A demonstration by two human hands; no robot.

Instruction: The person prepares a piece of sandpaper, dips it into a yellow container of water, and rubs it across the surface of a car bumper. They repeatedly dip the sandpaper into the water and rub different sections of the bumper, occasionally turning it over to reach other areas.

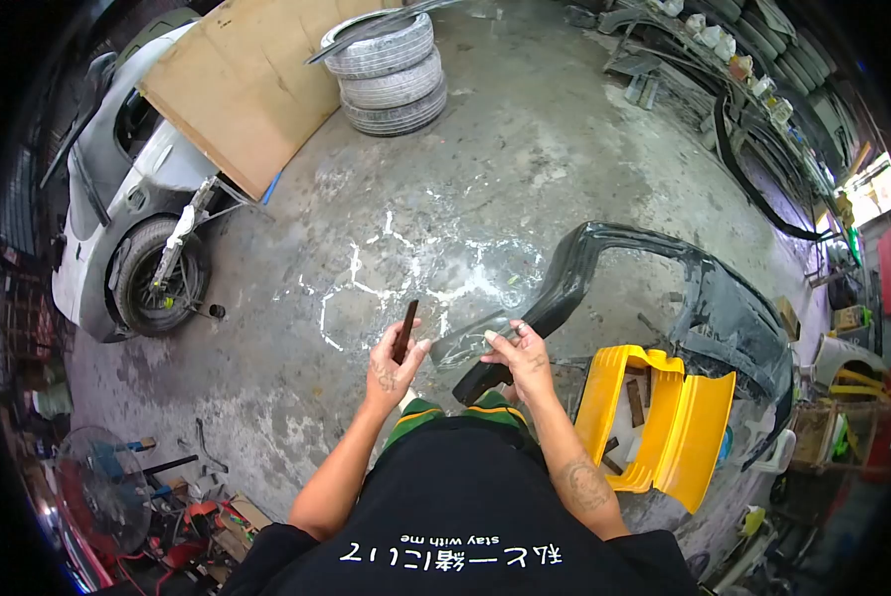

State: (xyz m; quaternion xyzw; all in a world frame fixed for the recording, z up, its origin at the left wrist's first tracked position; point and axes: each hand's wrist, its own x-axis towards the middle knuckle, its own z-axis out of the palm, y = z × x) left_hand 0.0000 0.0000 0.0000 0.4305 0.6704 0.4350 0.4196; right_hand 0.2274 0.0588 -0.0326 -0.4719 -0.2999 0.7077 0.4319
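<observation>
My left hand (390, 372) is closed around a dark brown flat strip (405, 331) that points up and away from me. In my right hand (523, 360), thumb and fingers pinch the edge of a clear plastic sheet (459, 345), which spreads toward the left hand. Below and beyond the right hand, a black car bumper (562, 280) lies on the floor, its near end by my legs and its body curving off to the right.
A yellow plastic housing (667, 427) with brown strips inside stands right of me. Stacked tyres (391, 89) and a large brown board (242, 94) are ahead. A partly stripped car (127, 214) stands left. A fan (102, 477) and tools lie at lower left.
</observation>
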